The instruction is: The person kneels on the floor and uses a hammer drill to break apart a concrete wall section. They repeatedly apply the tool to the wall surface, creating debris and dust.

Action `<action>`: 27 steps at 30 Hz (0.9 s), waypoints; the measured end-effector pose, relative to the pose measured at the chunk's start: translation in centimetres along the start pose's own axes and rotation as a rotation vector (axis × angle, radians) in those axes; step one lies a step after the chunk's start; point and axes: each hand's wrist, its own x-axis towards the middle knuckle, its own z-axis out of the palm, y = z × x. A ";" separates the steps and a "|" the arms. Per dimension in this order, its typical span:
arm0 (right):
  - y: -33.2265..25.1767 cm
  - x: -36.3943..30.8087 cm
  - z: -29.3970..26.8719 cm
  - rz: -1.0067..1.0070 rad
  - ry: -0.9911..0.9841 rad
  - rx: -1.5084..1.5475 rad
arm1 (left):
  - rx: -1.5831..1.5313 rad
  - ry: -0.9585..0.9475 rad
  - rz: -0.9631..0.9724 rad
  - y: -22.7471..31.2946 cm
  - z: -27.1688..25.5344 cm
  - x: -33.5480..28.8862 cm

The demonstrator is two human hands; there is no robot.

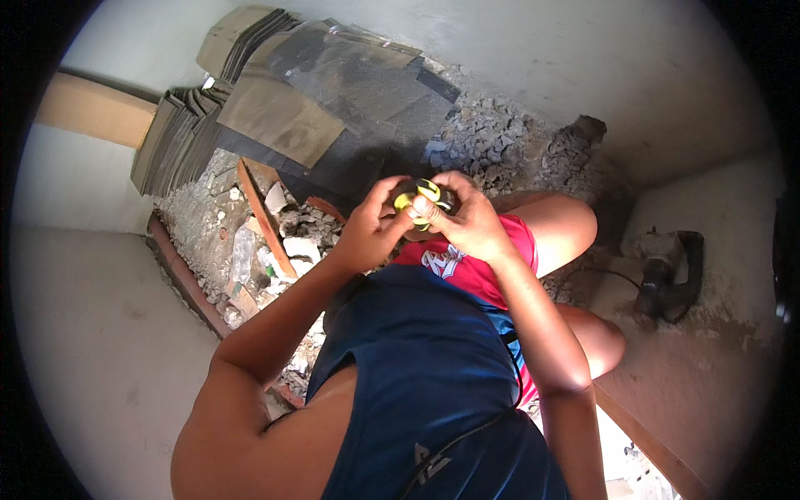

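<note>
In front of my lap, both hands come together around a small rounded yellow-green and black object [427, 191]. My left hand [377, 223] grips it from the left, with fingers curled and thumb pressed against its front. From the other side my right hand [471, 221] has its fingers bent round the back and its thumb across the yellow part. The fingers cover much of the object, so its exact kind cannot be made out. It is held above the red shorts [492, 267].
Dark flat sheets [333, 79] lie stacked beyond my hands; more curved sheets [179, 137] lean at the left wall. Broken rubble [492, 137] and a wooden strip [265, 218] cover ground ahead and left. A corded power tool [662, 279] stands by the right wall.
</note>
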 end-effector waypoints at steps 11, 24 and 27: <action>0.6 -0.9 1.2 0.083 -0.086 0.142 | 0.132 -0.005 -0.148 -0.2 -1.1 -0.6; -1.2 1.3 -0.5 0.081 -0.212 -0.133 | 0.184 -0.100 -0.434 0.9 -0.2 -1.6; -2.5 1.0 -2.2 -0.474 0.323 -0.760 | 0.000 -0.155 -0.680 -0.5 -0.9 -1.4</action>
